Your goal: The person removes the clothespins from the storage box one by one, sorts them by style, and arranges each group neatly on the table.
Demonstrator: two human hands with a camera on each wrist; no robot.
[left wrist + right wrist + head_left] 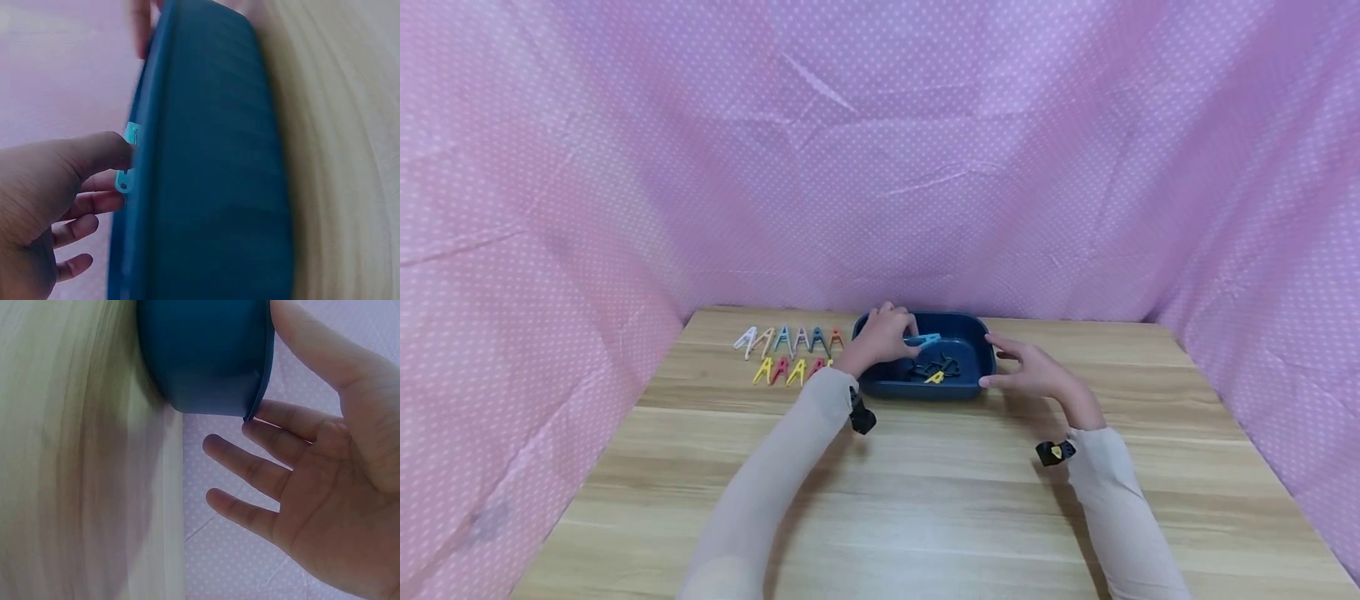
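A dark blue plastic basin (925, 391) stands near the table's far edge. My left hand (883, 335) reaches over its left side and pinches a light blue clothespin (930, 340) between thumb and fingers. In the left wrist view, the basin's wall partly hides this clothespin (125, 185). Inside the basin lie a yellow clothespin (936, 377) and several dark ones (949, 365). At the basin's right end is my right hand (1028, 369), thumb and fingertips at the rim. The right wrist view shows its fingers (250, 465) spread and mostly straight.
Left of the basin, clothespins are set out in two rows: the back row holds white, blue and orange ones (801, 338), the front row yellow and red ones (781, 370). A pink dotted cloth (880, 167) hangs around the wooden table (925, 500).
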